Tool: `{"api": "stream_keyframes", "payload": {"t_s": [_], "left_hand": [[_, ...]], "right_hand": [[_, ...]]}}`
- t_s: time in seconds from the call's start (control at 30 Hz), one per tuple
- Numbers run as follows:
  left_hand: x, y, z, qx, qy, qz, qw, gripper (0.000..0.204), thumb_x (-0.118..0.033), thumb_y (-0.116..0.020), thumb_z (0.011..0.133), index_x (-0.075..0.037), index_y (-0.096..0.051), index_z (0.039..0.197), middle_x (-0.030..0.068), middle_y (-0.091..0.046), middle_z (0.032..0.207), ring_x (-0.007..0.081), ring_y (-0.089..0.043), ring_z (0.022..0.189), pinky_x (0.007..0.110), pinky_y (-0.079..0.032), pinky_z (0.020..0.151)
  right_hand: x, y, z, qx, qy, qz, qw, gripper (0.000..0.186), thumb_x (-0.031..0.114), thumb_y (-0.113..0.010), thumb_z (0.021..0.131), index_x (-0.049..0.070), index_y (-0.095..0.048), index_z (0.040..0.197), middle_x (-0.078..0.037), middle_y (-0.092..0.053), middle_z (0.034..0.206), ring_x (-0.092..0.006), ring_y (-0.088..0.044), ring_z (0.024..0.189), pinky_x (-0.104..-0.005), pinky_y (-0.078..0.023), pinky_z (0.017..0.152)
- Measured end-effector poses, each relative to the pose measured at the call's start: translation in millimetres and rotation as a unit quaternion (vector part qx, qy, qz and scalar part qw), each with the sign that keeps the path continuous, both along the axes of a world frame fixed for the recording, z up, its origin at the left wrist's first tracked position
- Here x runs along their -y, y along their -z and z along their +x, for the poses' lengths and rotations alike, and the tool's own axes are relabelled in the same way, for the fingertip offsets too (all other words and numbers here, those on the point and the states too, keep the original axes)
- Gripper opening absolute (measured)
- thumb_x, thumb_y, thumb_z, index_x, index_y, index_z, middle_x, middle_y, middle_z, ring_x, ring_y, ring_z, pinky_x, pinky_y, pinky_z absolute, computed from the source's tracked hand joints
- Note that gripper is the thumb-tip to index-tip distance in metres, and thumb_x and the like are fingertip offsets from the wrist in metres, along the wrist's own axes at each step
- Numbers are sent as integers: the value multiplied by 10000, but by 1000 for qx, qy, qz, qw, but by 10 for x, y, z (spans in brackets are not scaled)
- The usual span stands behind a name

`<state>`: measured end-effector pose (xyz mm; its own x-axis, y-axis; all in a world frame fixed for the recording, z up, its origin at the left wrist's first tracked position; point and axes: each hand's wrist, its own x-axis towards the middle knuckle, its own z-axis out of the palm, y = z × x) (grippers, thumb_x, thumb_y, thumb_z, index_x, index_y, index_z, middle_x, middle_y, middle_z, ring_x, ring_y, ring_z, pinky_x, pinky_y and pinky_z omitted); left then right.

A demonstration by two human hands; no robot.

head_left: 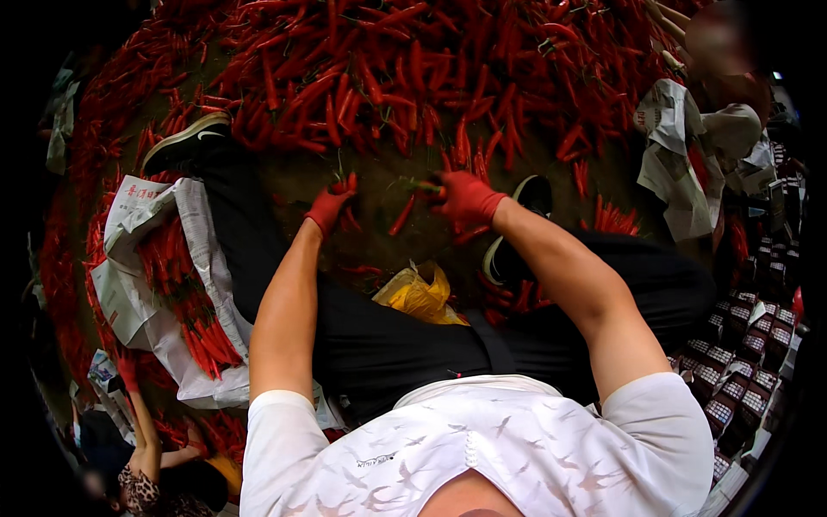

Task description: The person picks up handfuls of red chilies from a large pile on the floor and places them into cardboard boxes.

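Observation:
My left hand, in a red glove, is closed around red chilli peppers with their green stems up. To its right, my right hand, also red-gloved, grips something with a green stem pointing left; the rest is hidden by its fingers. A loose red pepper lies on the dark floor between my hands, and a big heap of peppers spreads just beyond them. Below them, between my crossed legs in dark trousers, sits a crumpled yellow plastic bag.
Newspaper wraps rows of peppers at left. More paper and upright peppers lie at right, near stacked patterned packs. Another person's arm shows lower left, another person upper right. My shoes rest by the heap.

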<state>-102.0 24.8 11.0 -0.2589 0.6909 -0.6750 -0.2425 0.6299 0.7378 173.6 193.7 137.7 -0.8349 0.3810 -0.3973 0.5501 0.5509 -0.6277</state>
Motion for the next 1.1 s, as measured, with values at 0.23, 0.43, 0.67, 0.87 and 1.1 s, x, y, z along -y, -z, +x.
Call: {"api": "stream_keyframes", "payload": {"t_s": [0.23,0.43,0.67,0.87,1.1], "left_hand": [[-119,5,690,-308,281,156,896,433,-226,-577,912,-89,-512,1318,143,-650,1067,360,-600,1086,448,-493,900],[-167,-449,1019,-307,425,132,841,346,-279,-544,918,-159,-587,1240,176,-620,1126,402,-600,1024,452,-493,894],[-48,-349,1391,-293,625,214,691,328,-202,-622,835,-155,-608,1159,130,-642,1084,355,-627,987,452,-505,828],[-142,-232,1656,-175,685,239,666,363,-161,-687,755,-110,-608,1106,135,-631,1043,348,-599,1015,443,-495,836],[-673,-626,776,-471,531,351,610,382,-232,-709,737,-124,-597,1086,109,-592,1114,335,-601,989,453,-481,855]], "right_hand": [[284,567,737,50,-215,179,959,343,314,-683,811,64,-640,1041,-158,-637,965,-353,-628,903,-444,-513,758],[478,817,1066,49,-199,173,963,328,261,-644,804,100,-648,1090,-165,-665,1007,-374,-640,917,-452,-519,788],[-191,308,824,-13,-189,62,980,527,192,-699,706,100,-613,1218,-158,-690,990,-363,-653,907,-451,-516,791],[2,681,670,25,-278,199,939,410,245,-703,725,103,-652,1107,-142,-650,1030,-338,-603,1014,-450,-495,819],[252,792,944,53,-223,208,951,278,253,-638,800,89,-678,1021,-165,-609,1081,-345,-592,1003,-438,-477,858]]}}
